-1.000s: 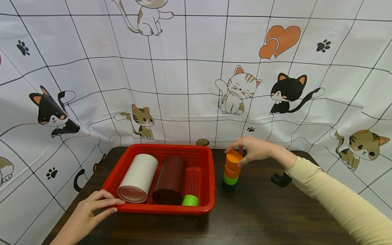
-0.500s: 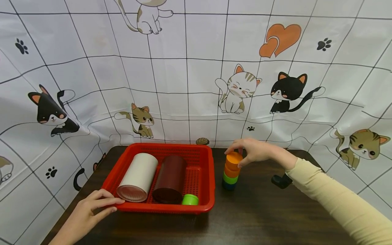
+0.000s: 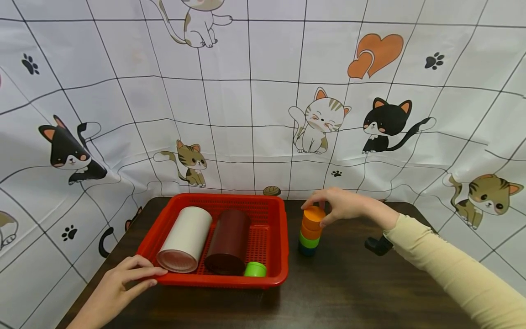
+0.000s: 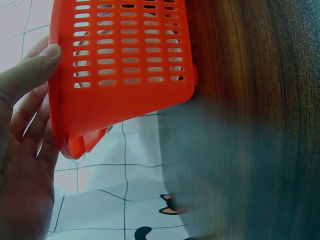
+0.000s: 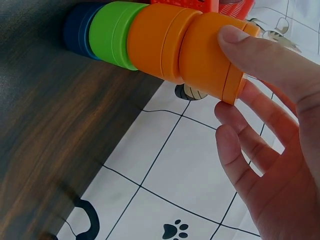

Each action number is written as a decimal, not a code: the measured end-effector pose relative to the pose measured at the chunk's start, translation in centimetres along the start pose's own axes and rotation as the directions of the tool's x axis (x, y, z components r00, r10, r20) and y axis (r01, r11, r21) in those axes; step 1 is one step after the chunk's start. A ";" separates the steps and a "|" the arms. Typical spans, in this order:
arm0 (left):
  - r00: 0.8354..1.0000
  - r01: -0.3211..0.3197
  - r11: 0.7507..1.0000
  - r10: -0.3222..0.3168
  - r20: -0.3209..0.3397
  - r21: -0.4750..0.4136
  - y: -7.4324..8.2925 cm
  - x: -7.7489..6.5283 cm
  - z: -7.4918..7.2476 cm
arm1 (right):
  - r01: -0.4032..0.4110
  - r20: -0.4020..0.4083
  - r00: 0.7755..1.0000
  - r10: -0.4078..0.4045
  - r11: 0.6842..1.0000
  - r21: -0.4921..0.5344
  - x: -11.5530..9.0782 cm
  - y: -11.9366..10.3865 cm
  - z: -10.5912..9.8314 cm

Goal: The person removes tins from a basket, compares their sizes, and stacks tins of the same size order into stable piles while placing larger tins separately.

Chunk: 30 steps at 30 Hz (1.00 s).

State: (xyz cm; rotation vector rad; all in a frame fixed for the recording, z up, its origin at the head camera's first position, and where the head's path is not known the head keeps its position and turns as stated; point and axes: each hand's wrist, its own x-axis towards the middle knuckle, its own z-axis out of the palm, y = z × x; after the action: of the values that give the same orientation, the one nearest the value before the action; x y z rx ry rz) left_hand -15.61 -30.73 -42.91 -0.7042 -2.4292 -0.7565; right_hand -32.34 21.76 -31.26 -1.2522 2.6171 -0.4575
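In the head view, a red plastic basket (image 3: 213,280) stands on the dark table, and my left hand (image 3: 117,288) pinches its rim at the near left corner. The left wrist view shows the thumb (image 4: 42,57) on the outside of the rim, the fingers behind it. Right of the basket stands an upright stack of small round jars: navy (image 3: 307,250), green (image 3: 309,241), a lower orange jar (image 3: 311,231) and an upper orange jar (image 3: 314,218). My right hand (image 3: 343,204) holds the upper one between thumb and fingertips. It sits on the jar below, slightly askew in the right wrist view.
Inside the basket lie a white canister (image 3: 186,240), a dark brown canister (image 3: 228,240) and a small green jar (image 3: 255,269). A white sheet (image 3: 271,105) with cat drawings hangs behind the table. Bare wood (image 3: 353,288) stretches right and in front.
My right hand has shifted very slightly downward at the top of the stack, still holding the upper orange jar. The left hand and the basket stay where they were.
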 end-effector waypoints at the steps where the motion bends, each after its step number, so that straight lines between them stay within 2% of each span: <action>1: 1.000 0.000 1.000 0.000 -0.001 0.000 0.0 0.0 0.0 | 0.000 0.000 1.000 0.000 1.000 0.003 0.0 0.0 0.0; 13: 1.000 -0.029 1.000 0.029 -0.012 -0.003 -0.1 0.1 0.0 | 0.001 0.009 1.000 -0.001 1.000 0.006 0.0 -0.1 0.0; 20: 1.000 -0.018 1.000 0.018 -0.012 0.000 -0.2 0.0 0.1 | -0.004 0.020 1.000 0.004 1.000 0.004 0.1 -0.1 -0.1; 30: 1.000 -0.017 1.000 0.017 -0.009 -0.012 -0.3 0.0 0.2 | -0.061 0.079 0.995 0.062 0.998 -0.010 0.4 -0.8 -0.7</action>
State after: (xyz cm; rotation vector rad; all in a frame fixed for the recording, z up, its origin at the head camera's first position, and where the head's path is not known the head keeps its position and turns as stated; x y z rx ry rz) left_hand -15.84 -30.83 -43.16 -0.7233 -2.4092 -0.7670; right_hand -32.22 21.14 -30.37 -1.1635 2.5847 -0.3801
